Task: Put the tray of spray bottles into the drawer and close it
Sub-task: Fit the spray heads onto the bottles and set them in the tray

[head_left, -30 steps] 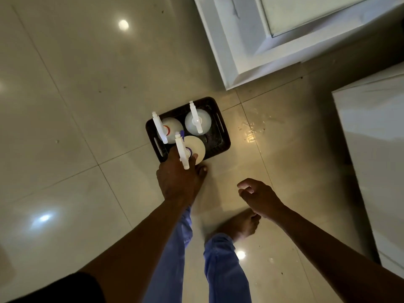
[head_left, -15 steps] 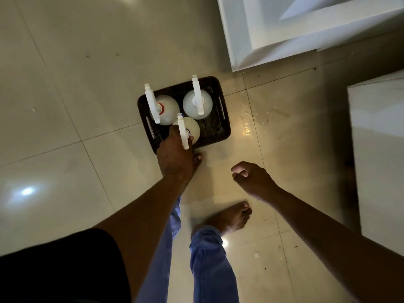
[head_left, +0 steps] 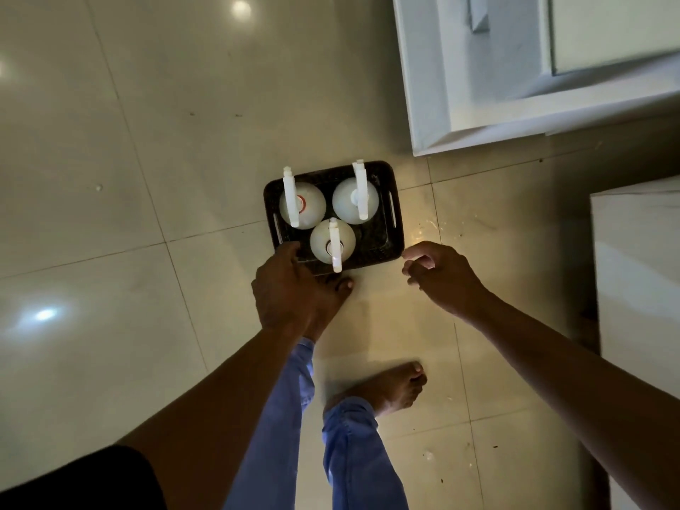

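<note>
A dark rectangular tray (head_left: 382, 235) with slot handles carries three white spray bottles: one at its back left (head_left: 311, 211), one at its back right (head_left: 346, 204), one at the front (head_left: 320, 242). My left hand (head_left: 294, 292) grips the tray's near left edge and holds it above the tiled floor. My right hand (head_left: 441, 277) is beside the tray's near right corner, fingers apart and curled, with a small gap to the rim. The white open drawer (head_left: 430, 86) is at the upper right, just beyond the tray.
A white cabinet top (head_left: 640, 270) fills the right edge. My bare feet (head_left: 390, 388) and blue trouser legs stand on glossy beige floor tiles below the tray. Open floor stretches to the left.
My right hand has risen from beside my leg to the tray's near right corner. The tray has turned squarer to me and sits closer to the drawer.
</note>
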